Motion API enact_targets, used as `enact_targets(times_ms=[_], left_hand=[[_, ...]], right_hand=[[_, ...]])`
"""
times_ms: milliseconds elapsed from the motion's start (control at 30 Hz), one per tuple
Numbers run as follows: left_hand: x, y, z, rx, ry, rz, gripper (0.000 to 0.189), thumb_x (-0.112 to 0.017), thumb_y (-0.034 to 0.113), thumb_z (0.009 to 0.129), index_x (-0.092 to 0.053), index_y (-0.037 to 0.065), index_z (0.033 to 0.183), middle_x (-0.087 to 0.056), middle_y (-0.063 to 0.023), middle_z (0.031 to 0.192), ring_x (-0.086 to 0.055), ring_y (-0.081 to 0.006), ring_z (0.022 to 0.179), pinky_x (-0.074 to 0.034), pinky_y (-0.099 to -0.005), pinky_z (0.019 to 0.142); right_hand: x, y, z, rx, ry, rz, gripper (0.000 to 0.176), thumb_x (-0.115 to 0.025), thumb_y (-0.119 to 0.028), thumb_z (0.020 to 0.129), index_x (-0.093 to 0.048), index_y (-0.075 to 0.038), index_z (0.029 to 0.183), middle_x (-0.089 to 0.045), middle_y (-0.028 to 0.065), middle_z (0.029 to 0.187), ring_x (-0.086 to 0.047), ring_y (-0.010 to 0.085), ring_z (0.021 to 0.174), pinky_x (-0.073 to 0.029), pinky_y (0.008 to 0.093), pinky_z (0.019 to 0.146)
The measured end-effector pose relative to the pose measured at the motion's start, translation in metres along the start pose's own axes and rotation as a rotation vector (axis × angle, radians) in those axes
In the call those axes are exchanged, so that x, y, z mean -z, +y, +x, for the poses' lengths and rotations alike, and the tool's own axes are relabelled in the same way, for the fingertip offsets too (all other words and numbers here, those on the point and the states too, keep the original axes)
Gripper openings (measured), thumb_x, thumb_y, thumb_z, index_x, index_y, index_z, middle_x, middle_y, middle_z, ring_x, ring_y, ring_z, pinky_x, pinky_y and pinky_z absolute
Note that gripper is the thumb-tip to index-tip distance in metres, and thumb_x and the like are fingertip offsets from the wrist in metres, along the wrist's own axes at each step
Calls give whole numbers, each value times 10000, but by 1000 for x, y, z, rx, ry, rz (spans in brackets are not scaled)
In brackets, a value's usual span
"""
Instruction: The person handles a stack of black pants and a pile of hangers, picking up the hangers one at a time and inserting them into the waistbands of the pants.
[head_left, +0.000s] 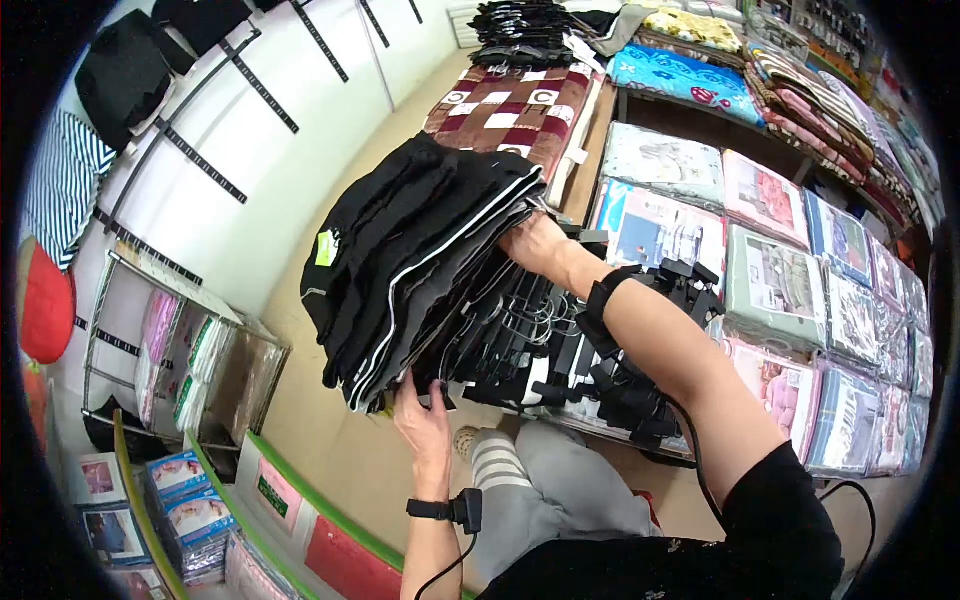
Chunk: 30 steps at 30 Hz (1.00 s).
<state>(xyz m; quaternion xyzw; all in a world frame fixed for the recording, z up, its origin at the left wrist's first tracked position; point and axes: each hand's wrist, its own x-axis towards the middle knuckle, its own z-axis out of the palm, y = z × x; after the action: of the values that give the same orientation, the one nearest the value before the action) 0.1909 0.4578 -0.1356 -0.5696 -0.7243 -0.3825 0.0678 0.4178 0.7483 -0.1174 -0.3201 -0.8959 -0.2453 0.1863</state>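
From my end: bundle of black garments (405, 255) up front, just left of the black hangers (565, 350), layers fanned, long edges running at a slant above the floor (275, 350). Right hand (535, 243) is bent in at the upper end and looks closed on the bundle; the fabric covers most of its fingertips, so exact hold unclear to me. Left hand (422, 425) sits at the lower edge, thumb apart from fingers, fingertips partly behind cloth; whether it grips or only props, I can't tell.

To do this well, I'd keep the right hand firm as main support, spread the left under more layers, and lift both ends evenly so the inner ones don't slide. I'd also watch the wire hooks (535, 315) near the right wrist; snagging seems the likeliest trouble.
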Motion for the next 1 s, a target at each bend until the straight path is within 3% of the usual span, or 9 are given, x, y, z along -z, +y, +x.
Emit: enact_targets(times_ms=[133, 200, 233, 467, 733, 767, 867, 900, 1000], left_hand=[[6, -1, 8, 0, -7, -49, 385, -776, 144, 972, -720, -85, 1277, -755, -308, 1149, -728, -474, 1034, -577, -506, 935], [12, 1, 14, 21, -38, -49, 372, -788, 164, 970, -740, -69, 1256, -764, -301, 1121, -739, -468, 1009, -582, -503, 924], [14, -2, 13, -2, -42, -28, 372, -790, 173, 972, -743, -60, 1259, -766, -296, 1124, -741, -465, 1012, -585, -499, 921], [14, -23, 18, -39, -54, 15, 355, -786, 208, 989, -758, -26, 1254, -777, -275, 1113, -765, -443, 1001, -614, -473, 867], [36, -7, 25, -105, -69, -33, 385, -807, 182, 972, -744, -41, 1280, -784, -249, 1162, -783, -389, 1051, -606, -444, 900], [40, -4, 23, -74, -82, -37, 382, -803, 171, 975, -740, -42, 1286, -781, -251, 1181, -778, -388, 1081, -604, -437, 918], [41, 0, 22, 20, -139, -90, 372, -801, 156, 975, -740, -37, 1287, -776, -257, 1195, -774, -382, 1102, -600, -421, 935], [41, -2, 20, -40, -135, -125, 383, -808, 133, 965, -730, -22, 1306, -774, -250, 1210, -772, -379, 1109, -599, -414, 938], [50, 12, 3, -152, -152, -125, 427, -828, 159, 945, -722, 10, 1331, -780, -238, 1190, -781, -389, 1022, -620, -424, 872]], right_hand=[[3, 7, 1, 74, 210, -58, 237, -619, -250, 917, -796, -117, 1001, -771, 107, 1129, -709, 283, 1149, -564, 452, 987], [-15, 11, 2, 126, -65, -26, 212, -628, -239, 907, -796, -146, 997, -781, 63, 1077, -735, 258, 1081, -592, 434, 913], [-20, 17, 1, 166, 186, 3, 199, -630, -233, 905, -804, -169, 976, -787, 28, 1048, -750, 254, 1032, -602, 417, 877], [-24, 26, 5, 255, -39, -1, 183, -675, -166, 865, -838, -150, 947, -805, 45, 1098, -748, 269, 1130, -599, 398, 984], [15, 45, 13, 445, 78, -156, 257, -660, -137, 889, -821, -77, 1080, -798, 58, 1125, -732, 277, 1145, -542, 388, 1078], [17, 50, 14, 523, 197, -229, 227, -671, -154, 882, -799, -89, 1058, -792, 66, 1069, -730, 216, 1142, -595, 387, 971], [32, 61, 0, 492, -95, -64, 214, -671, -165, 877, -765, -103, 1058, -777, 91, 1025, -752, 173, 1061, -633, 380, 811], [50, 69, -6, 525, -129, 4, 210, -662, -186, 885, -709, -70, 1054, -748, 106, 1007, -760, 173, 904, -628, 359, 684], [86, 71, -26, 542, 83, -44, 230, -656, -203, 897, -673, -40, 1060, -706, 92, 1012, -737, 202, 790, -623, 350, 686]])
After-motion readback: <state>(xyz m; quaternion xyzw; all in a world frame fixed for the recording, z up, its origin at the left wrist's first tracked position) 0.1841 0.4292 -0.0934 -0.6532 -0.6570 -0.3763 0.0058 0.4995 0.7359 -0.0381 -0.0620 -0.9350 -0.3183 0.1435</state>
